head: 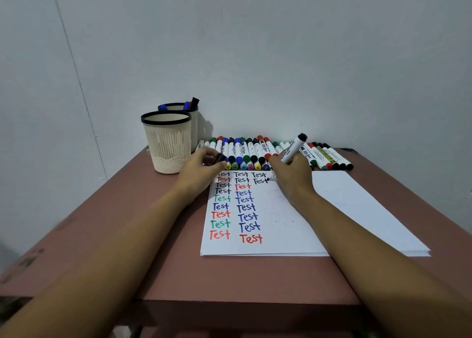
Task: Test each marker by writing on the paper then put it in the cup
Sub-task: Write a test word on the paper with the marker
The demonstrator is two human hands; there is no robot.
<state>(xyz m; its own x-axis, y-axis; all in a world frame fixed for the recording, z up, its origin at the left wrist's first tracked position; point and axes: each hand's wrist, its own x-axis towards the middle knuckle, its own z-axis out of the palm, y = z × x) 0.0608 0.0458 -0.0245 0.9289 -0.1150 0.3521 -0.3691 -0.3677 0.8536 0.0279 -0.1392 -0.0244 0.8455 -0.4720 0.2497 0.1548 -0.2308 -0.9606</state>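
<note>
My right hand grips a black-ended white marker, its tip down on the white paper at the end of the second "Test" in the third column. My left hand holds a black marker cap at the paper's top left corner. The paper carries columns of "Test" in black, red, green and blue. A row of several capped markers lies along the back of the table. A cream cup with a black rim stands at the left, its inside hidden. A second cup behind it holds a few markers.
The table is reddish brown, with its front edge close to me and a pale wall right behind the marker row. More markers lie at the back right. The right half of the paper is blank.
</note>
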